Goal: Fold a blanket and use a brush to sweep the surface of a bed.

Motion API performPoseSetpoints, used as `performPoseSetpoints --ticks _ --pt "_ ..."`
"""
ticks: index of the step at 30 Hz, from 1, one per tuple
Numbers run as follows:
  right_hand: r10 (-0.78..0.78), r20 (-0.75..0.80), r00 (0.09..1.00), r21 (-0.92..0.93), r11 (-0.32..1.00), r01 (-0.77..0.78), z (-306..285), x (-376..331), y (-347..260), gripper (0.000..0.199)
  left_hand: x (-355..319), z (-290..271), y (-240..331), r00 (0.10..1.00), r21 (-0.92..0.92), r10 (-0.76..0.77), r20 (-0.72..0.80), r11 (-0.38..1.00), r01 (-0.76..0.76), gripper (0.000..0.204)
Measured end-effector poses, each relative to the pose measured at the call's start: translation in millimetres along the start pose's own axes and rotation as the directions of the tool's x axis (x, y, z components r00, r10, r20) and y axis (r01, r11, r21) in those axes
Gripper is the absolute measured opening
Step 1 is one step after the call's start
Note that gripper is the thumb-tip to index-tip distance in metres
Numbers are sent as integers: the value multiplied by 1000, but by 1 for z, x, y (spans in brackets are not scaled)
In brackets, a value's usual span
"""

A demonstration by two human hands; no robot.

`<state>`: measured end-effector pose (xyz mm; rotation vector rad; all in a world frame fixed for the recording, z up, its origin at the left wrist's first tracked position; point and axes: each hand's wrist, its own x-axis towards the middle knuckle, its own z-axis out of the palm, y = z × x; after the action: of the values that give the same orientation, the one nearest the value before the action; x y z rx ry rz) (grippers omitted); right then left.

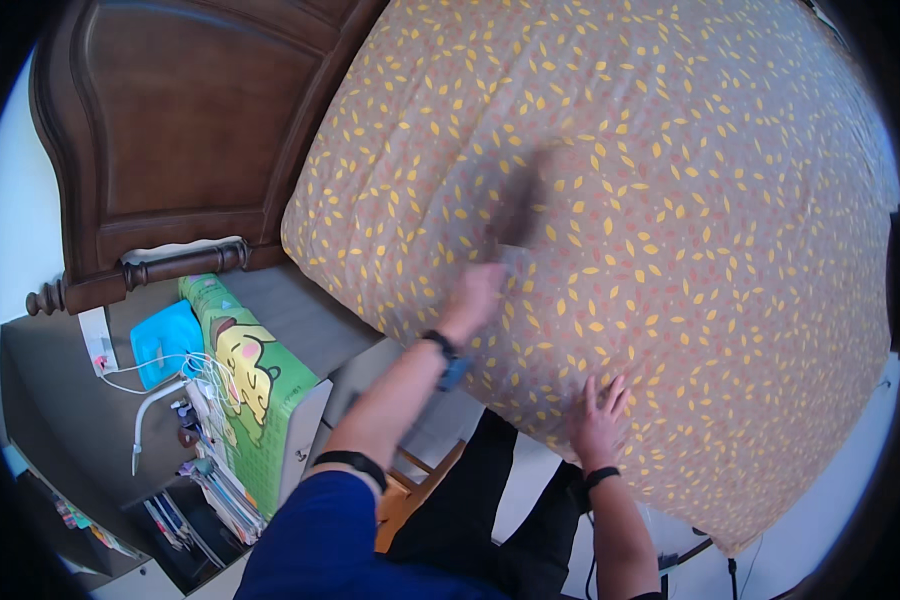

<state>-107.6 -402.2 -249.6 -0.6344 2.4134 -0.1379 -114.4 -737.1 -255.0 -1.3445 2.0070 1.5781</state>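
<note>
My left hand (473, 298) is closed round the handle of a brown brush (523, 203), reaching over the bed. The brush is smeared by motion, so its bristles do not show clearly. Beneath it spreads a greyish-brown bed sheet (690, 270) with a yellow and reddish leaf pattern, with some creases toward the headboard. My right hand (602, 425) lies on the sheet near the bed's close edge, fingers stretched and apart, holding nothing.
A dark wooden headboard (205, 120) rises at the left. Below it stands a bedside cabinet with a green cartoon-print cover (270, 400), a blue object (165, 345), white cables (210, 372) and several books (225, 500). A wooden stool or chair (415, 500) is by my legs.
</note>
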Motion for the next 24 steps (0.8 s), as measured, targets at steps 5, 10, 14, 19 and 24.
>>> performPoseSetpoints --ticks 5,10,14,19,24 --pt "-89 192 977 -3 996 91 -1 -24 -24 63 -16 -198 -130 534 -144 -493 -687 812 565 51" --pt "-85 246 965 115 992 58 -57 83 -7 68 32 -163 -139 598 -75 -185 -780 976 204 53" --pt "57 9 998 -181 982 -55 -101 133 -4 94 54 5 32 943 25 291 -160 956 -291 27" --pt "148 68 987 -219 967 -130 -73 143 -18 120 58 106 118 856 80 416 308 885 -459 37" --pt "184 106 977 -176 971 -163 -77 145 -21 125 103 -34 35 958 68 283 -48 958 -279 38"
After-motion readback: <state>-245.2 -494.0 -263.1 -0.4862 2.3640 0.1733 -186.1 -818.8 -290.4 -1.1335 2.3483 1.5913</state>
